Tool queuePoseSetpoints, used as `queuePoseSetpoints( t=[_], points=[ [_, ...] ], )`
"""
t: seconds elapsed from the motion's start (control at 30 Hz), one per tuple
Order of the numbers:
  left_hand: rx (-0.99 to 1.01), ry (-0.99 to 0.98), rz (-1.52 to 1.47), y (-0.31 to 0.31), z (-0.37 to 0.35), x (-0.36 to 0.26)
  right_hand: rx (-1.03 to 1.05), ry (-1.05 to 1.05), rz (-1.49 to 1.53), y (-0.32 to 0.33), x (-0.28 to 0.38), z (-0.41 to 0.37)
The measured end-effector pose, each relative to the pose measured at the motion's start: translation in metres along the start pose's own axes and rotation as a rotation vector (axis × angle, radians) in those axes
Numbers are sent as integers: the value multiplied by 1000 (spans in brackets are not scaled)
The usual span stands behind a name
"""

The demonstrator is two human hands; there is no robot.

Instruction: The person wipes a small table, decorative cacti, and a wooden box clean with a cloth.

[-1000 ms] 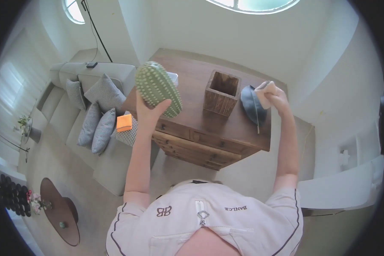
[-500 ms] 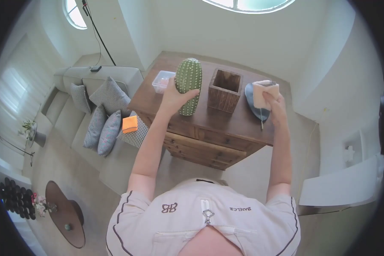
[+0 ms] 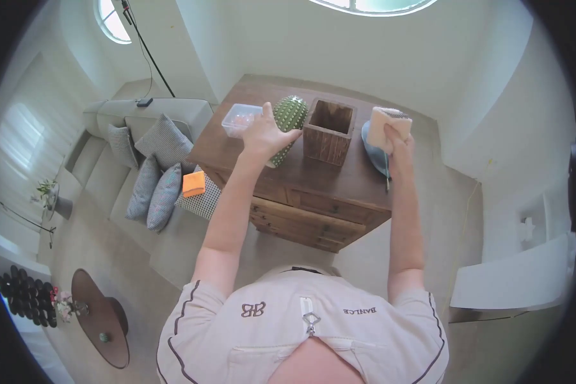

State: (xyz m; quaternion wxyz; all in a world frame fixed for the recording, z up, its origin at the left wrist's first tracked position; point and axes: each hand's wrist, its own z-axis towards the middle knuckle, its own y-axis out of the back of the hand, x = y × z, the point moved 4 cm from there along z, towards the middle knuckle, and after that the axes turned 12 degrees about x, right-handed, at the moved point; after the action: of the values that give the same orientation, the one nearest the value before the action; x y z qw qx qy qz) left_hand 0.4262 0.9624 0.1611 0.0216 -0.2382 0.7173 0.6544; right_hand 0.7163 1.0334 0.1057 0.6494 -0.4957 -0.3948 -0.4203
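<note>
Tipping risk at the front edge of the cabinet

From my remote seat: the left hand (image 3: 262,136) is spread along the side of the green cactus ornament (image 3: 292,114), thumb across its front; I cannot tell whether it bears any weight. The ornament is on the cabinet top (image 3: 349,184), between the clear plastic box (image 3: 232,130) and the square wooden box (image 3: 326,146), its lower end near the front edge. Whether the base sits flat is unclear. A loose grip or a thumb nudge could, I judge, topple it forward or into the wooden box.

Right hand (image 3: 399,148), well apart from the left, is closed on a folded cream cloth (image 3: 384,128) in front of the dark leaf-shaped piece (image 3: 372,149). A low sweep there might catch its stem.

Obstructions: plastic box just beside the left hand, limiting room. Surroundings: orange cloth (image 3: 194,184), grey cushions (image 3: 164,200), sofa (image 3: 105,169).
</note>
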Motion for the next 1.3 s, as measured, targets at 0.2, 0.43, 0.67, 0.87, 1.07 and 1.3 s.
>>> queuePoseSetpoints(
  t=[0.2,0.43,0.67,0.87,1.07,1.3],
  points=[
    [-27,13,95,-11,2,-4,-132,-1,111,-12,-12,1],
    [13,45,133,-14,5,-8,-328,-88,322,-27,-27,11],
    [70,54,151,-18,6,0,-406,-219,418,-36,-42,21],
    [-11,-68,185,-21,-6,2,-412,-217,401,-35,-45,25],
    [-266,-489,57,-31,-32,-18,-393,-251,352,-36,-46,26],
    [-49,-446,-728,-54,-51,-40,-274,-266,341,-49,-65,30]
  ],
)
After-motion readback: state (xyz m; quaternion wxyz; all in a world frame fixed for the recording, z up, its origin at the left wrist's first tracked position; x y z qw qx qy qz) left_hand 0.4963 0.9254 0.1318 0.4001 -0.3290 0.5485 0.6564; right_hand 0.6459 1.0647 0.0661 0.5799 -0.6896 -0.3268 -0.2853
